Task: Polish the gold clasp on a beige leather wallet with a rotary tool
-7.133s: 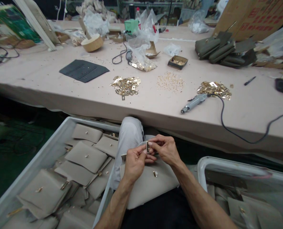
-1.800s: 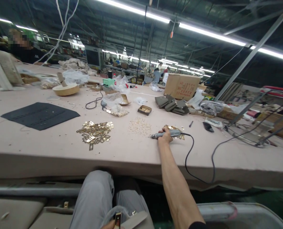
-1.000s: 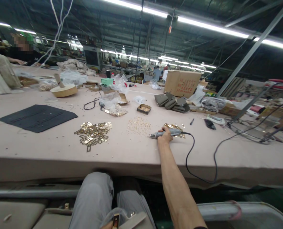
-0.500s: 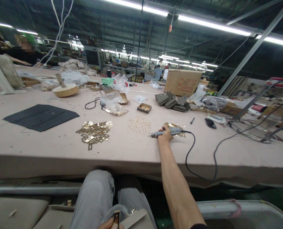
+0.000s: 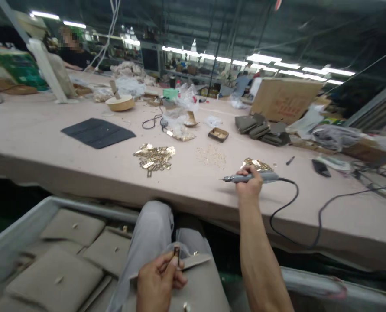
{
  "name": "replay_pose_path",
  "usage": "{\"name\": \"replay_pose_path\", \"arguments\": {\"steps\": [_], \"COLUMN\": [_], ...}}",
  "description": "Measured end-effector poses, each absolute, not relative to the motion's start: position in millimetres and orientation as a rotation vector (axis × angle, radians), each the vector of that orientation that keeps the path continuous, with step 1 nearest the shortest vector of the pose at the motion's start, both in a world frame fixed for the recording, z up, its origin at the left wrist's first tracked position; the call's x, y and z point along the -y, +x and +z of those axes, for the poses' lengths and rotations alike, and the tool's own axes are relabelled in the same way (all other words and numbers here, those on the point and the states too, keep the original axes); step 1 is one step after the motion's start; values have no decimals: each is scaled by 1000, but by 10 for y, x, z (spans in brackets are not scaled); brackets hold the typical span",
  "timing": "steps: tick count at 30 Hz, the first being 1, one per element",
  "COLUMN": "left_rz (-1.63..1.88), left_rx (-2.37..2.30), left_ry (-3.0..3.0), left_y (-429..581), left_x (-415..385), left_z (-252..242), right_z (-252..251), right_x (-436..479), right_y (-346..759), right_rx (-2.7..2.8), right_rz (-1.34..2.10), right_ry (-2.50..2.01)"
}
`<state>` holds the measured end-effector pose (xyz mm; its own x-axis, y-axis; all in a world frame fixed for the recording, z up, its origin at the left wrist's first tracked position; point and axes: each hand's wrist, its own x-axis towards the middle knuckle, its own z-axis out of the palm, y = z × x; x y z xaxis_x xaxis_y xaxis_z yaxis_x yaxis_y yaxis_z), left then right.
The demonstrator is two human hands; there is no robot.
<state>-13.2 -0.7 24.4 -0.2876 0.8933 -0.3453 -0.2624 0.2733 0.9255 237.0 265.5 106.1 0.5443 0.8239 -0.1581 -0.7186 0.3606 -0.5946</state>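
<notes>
My right hand is wrapped round a grey electric screwdriver, held just above the table with its thin bit pointing left. My left hand is over my lap, thumb and fingers pinching a small shiny metal plate. Under that hand lies a grey-beige bag piece with a strap-like flap and small metal fittings on it. Gold metal plates form a pile left of the screwdriver. Tiny loose screws are scattered beyond its tip. Another pile of gold parts sits just behind my right hand.
At left, a bin holds several grey-beige bag pieces. The screwdriver's black cable loops across the table's right side. Further back are a small screw box, a dark sheet and a cardboard carton. Someone sits far left.
The view has swung left and down, bringing the bin and more of my left hand into sight. My right hand has lifted the screwdriver slightly off the table.
</notes>
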Motion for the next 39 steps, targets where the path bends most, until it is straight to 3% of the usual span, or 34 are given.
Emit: {"name": "replay_pose_path", "arguments": {"steps": [3,12,21,39], "left_rz": [1254,1262,1265,1320], "left_rx": [-1418,-1385,-1396,-1340], "left_ry": [635,571,569,633], "left_y": [-118,-76,-63,-73], "left_x": [-6,17,34,81], "left_z": [327,351,353,327], "right_z": [1140,1270,1001,924], "right_x": [-2101,-826,-665,-606], "right_y": [2179,1297,1044,986], "right_rx": [403,796,1036,1371], "right_rz": [1123,1152,1104,1087], "right_ry": [-505,-635,-569,-629]}}
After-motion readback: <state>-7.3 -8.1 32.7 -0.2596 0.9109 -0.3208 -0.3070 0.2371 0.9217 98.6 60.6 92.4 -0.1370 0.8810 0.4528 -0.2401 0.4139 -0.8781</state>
